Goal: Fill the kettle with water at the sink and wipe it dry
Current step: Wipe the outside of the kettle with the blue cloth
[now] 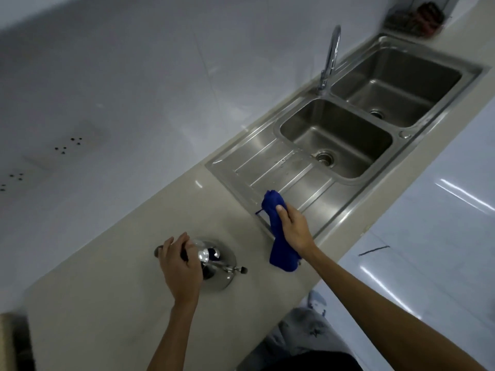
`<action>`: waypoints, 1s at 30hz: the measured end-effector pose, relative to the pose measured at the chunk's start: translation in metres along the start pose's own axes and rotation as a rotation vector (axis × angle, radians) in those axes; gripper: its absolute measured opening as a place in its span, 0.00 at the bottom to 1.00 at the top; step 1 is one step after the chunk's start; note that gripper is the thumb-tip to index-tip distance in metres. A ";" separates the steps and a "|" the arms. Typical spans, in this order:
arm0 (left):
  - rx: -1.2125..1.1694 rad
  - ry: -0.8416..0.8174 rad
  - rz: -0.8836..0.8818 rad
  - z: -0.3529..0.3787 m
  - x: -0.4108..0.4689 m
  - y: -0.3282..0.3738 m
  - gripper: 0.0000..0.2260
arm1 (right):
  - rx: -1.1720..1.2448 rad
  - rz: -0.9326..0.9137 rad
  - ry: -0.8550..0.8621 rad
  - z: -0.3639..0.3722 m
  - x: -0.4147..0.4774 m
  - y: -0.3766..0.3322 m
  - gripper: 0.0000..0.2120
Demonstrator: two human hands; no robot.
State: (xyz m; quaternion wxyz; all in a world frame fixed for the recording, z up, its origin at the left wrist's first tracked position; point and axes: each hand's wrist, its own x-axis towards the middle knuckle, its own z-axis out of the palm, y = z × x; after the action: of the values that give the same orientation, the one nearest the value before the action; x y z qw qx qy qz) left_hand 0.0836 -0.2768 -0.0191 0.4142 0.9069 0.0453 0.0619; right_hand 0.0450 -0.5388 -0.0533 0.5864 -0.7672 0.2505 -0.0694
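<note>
Hiding kettle (217, 266) handle: left hand (180, 271)

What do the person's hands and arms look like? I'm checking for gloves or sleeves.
Both are bare: the left hand and right hand have no gloves, and no sleeves, watch, rings or bands show on either forearm.

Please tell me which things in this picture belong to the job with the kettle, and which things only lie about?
Belong to the job:
kettle, under the left hand
blue cloth, held in the right hand
sink
tap

Only lying about:
dark things behind the sink, too blurred to name
wall sockets
</note>
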 end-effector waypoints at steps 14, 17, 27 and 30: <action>0.209 -0.128 0.071 -0.044 -0.006 -0.022 0.32 | -0.642 -0.147 -0.338 0.047 -0.008 0.059 0.23; 0.056 -0.135 0.101 -0.072 0.005 -0.037 0.22 | -0.574 -0.202 -0.313 0.040 -0.024 0.045 0.20; 0.105 -0.381 0.123 -0.094 0.026 -0.090 0.23 | -0.305 -0.018 -0.429 0.074 -0.089 0.035 0.17; 0.094 -0.384 0.157 -0.092 0.029 -0.090 0.20 | -0.303 -0.018 -0.394 0.085 -0.092 0.028 0.13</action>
State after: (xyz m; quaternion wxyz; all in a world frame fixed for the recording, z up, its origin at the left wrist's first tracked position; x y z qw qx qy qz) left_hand 0.0959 -0.1455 -0.0250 0.3665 0.9211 -0.1024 -0.0823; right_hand -0.0090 -0.4274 -0.0879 0.5017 -0.8472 0.1320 0.1145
